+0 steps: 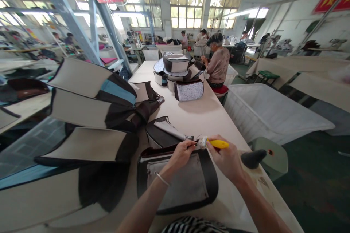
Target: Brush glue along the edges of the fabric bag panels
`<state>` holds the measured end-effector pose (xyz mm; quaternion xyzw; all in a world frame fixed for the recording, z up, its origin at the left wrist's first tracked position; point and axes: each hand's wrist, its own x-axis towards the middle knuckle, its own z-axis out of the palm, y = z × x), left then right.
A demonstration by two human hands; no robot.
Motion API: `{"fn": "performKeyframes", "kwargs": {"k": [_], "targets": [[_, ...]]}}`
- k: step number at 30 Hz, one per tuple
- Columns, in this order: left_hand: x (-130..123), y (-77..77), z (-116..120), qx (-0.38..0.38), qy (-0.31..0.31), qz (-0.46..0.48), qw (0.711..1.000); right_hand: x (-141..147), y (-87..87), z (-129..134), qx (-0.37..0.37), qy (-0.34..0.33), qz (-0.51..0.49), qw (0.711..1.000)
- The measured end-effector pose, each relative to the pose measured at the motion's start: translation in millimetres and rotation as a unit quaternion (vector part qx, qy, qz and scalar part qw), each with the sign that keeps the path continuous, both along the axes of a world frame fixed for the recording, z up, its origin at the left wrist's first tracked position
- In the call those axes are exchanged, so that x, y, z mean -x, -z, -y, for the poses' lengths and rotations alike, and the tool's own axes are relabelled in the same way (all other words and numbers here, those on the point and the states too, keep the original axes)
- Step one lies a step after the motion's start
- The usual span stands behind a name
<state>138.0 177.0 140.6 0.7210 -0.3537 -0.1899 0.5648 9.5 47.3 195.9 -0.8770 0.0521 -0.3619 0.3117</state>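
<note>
My right hand (225,156) is closed around the yellow handle of a brush (218,143), whose pale, caked head points left. Close to that head, my left hand (182,154) pinches the dark upper edge of a bag (176,182). The bag lies in front of me, with a grey panel and black border facing up. My fingers partly hide the pinched spot. Just beyond the bag, an open black piece (164,134) has a light strip across it.
Stacked beige-and-black bag parts (84,145) crowd the left. Several sewn bags (188,91) stand farther along the table (207,113). At right are a dark cone (253,158), a green container (276,158) and a white bin (273,109). A person (218,60) sits at the table's far right.
</note>
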Motion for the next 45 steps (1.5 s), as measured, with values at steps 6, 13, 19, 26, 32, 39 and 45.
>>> {"fn": "performKeyframes", "kwargs": {"k": [6, 13, 19, 26, 32, 39, 45], "targets": [[8.9, 2.2, -0.2, 0.004, 0.011, -0.02, 1.0, 3.8, -3.4, 1.4, 0.022, 0.031, -0.008, 0.999], [2.7, -13.0, -17.0, 0.03, 0.035, -0.068, 0.997, 5.6, -3.6, 4.3, -0.071, 0.002, 0.059, 0.996], [-7.1, -34.5, -58.4, 0.034, -0.005, -0.117, 0.992, -11.2, 15.5, -16.8, -0.219, 0.011, 0.173, 0.96], [-9.1, -37.6, -93.8, -0.03, -0.147, -0.076, 0.986, -34.9, 17.7, -47.6, -0.341, -0.065, 0.188, 0.919], [-15.5, -38.7, -107.5, 0.044, -0.1, -0.157, 0.982, -33.6, -18.4, -49.8, -0.336, -0.091, 0.129, 0.928], [-15.8, -47.9, -102.8, 0.087, 0.005, -0.152, 0.984, -40.5, -23.0, -65.7, -0.131, -0.107, 0.045, 0.985], [-10.6, -45.3, -100.4, 0.086, -0.035, -0.153, 0.984, -44.2, -29.7, -53.4, -0.011, -0.039, 0.004, 0.999]]}}
